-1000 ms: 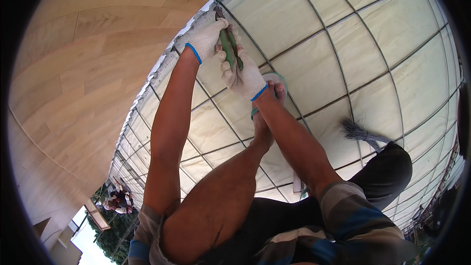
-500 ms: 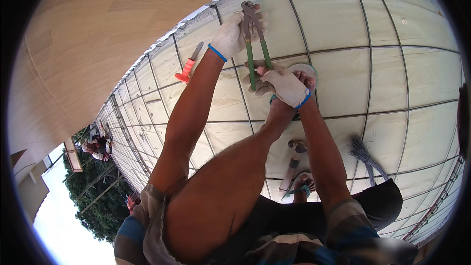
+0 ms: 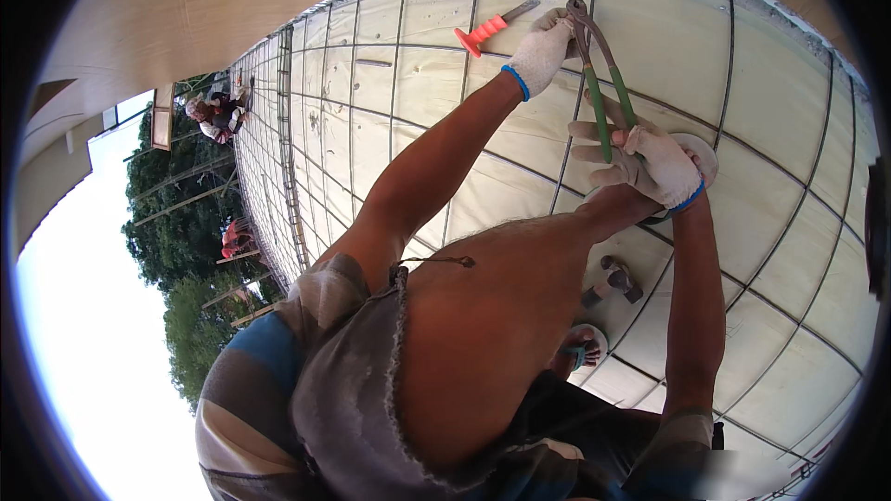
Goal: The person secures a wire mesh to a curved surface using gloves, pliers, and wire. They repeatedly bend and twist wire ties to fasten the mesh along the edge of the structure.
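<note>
My left hand (image 3: 546, 54), in a white glove with blue cuff, has fingers curled at a bar beside the jaws of the green-handled steel pincers (image 3: 597, 83); what they hold is too small to make out. My right hand (image 3: 650, 158), also gloved, holds the pincers' handles with loosely spread fingers, the thumb across them. The jaws sit at a bar of the steel mesh (image 3: 468, 83) over pale sheeting. A chisel with red grip (image 3: 480, 34) lies left of my left hand. A hammer (image 3: 613, 283) lies below my right hand, beside my sandaled feet.
A wooden panel surface (image 3: 204, 0) curves along the top left beside a rough concrete edge. Two other people, one crouched (image 3: 215, 117) and one in red (image 3: 237, 239), are at the mesh's far left, with poles, trees and sky beyond.
The view has swung leftward, showing more of the mesh and other people. The pincers have turned, right hand lower on the handles with fingers looser. The chisel has come fully into view.
</note>
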Motion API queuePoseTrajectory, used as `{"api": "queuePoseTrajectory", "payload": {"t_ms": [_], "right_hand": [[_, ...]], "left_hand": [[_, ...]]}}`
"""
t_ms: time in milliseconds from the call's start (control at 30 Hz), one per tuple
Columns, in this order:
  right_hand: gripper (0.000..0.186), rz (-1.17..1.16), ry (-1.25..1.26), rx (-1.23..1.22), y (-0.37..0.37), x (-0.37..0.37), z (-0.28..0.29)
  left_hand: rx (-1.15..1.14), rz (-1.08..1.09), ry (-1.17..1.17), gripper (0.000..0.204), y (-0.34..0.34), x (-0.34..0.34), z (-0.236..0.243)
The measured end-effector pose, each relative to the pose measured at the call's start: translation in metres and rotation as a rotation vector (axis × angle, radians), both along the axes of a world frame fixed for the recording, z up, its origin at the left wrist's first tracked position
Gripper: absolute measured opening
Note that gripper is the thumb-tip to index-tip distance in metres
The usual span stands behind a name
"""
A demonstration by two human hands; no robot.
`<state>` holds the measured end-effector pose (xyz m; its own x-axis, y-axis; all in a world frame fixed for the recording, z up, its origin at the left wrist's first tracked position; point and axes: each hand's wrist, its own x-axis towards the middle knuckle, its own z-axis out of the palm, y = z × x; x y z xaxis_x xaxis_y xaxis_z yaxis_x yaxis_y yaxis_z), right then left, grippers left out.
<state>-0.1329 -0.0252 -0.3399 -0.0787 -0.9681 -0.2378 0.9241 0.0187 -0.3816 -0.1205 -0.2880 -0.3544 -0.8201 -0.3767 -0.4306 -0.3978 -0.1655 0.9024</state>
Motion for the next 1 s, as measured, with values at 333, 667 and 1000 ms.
{"api": "queuePoseTrajectory", "payload": {"t_ms": [333, 667, 1000], "right_hand": [[0.099, 0.139, 0.082, 0.129, 0.031, -0.023, 0.022], [0.086, 0.276, 0.583, 0.511, 0.138, -0.041, 0.056], [0.084, -0.136, 0.657, 0.806, 0.244, 0.000, 0.017]], "left_hand": [[-0.795, 0.420, -0.293, 0.031, -0.090, 0.129, -0.025], [-1.139, 0.650, -1.356, 0.047, -0.290, 0.300, 0.109], [-1.196, -0.079, -0.968, 0.054, -0.149, 0.253, -0.013]]}}
